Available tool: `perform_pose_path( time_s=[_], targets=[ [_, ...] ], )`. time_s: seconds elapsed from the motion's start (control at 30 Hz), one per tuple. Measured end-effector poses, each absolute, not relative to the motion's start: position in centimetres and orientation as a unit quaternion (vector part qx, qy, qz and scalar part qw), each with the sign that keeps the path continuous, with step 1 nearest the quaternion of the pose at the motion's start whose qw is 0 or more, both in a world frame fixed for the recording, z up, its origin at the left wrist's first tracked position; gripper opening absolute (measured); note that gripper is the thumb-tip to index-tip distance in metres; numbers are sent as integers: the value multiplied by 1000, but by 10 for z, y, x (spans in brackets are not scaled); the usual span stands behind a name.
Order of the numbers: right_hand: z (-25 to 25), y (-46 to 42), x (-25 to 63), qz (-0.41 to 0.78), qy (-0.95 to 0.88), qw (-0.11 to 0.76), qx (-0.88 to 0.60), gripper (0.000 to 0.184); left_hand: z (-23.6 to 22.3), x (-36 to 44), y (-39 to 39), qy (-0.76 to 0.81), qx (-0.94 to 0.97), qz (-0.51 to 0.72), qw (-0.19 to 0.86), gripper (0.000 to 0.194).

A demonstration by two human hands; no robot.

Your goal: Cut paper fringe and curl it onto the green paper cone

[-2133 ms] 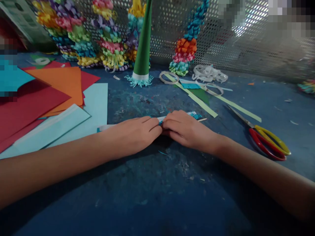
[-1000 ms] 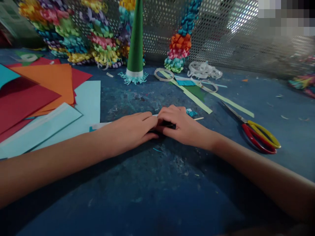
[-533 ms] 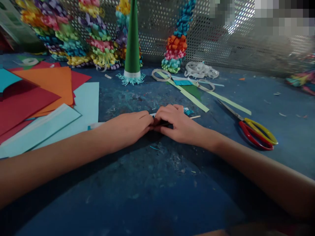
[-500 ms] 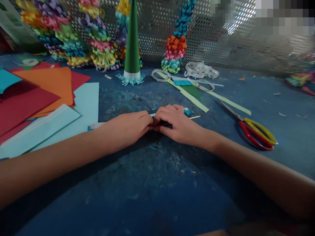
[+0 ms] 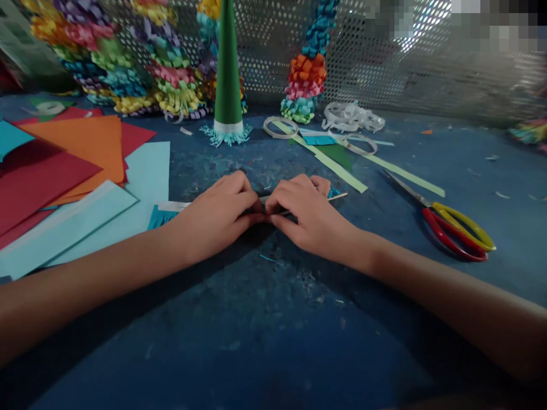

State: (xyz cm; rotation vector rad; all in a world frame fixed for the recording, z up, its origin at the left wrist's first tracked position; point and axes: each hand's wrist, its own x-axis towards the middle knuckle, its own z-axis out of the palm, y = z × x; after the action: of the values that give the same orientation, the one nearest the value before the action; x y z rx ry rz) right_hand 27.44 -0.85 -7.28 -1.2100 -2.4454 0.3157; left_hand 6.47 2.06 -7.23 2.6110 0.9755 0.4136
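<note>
My left hand (image 5: 226, 208) is closed with bent fingers on a blue fringed paper strip (image 5: 161, 217). The strip has a white band along its far edge, and its left end shows beyond my wrist. Meeting it at the fingertips, my right hand (image 5: 305, 208) pinches a thin pale stick (image 5: 339, 196), whose tip pokes out to the right. Curled blue fringe (image 5: 333, 193) shows just behind my right knuckles. Between the hands, the fingers mostly hide the strip and stick.
Scissors (image 5: 459, 228) with red and yellow handles lie at right. Coloured paper sheets (image 5: 145, 171) are piled at left. Behind stand a green paper cone (image 5: 228, 85) and curled-paper garlands (image 5: 305, 85) against perforated metal. Tape rings (image 5: 281, 127) and pale green strips (image 5: 342, 171) lie at the back.
My left hand has arched higher, its knuckles raised, and more of the blue fringed strip shows left of it. My right hand has shifted slightly right. The view has moved a little.
</note>
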Motion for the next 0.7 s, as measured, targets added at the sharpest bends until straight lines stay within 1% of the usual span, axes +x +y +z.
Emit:
perform_pose_path(
  time_s=[0.13,0.23,0.43,0.6,0.7],
  targets=[
    [-69,-8,275,91,-892,143,-420,15,-73,63,26,350,891,161,240,18],
    [-69,-5,275,98,-894,129,-417,16,-73,62,29,371,874,144,279,18],
    [-73,-3,280,125,-899,153,-391,21,-73,60,30,382,878,130,259,16],
    [-71,-6,283,152,-886,174,-402,8,-73,60,30,381,882,128,247,13],
    [-70,-5,280,163,-877,166,-420,11,-72,61,30,385,882,127,240,13]
  ],
)
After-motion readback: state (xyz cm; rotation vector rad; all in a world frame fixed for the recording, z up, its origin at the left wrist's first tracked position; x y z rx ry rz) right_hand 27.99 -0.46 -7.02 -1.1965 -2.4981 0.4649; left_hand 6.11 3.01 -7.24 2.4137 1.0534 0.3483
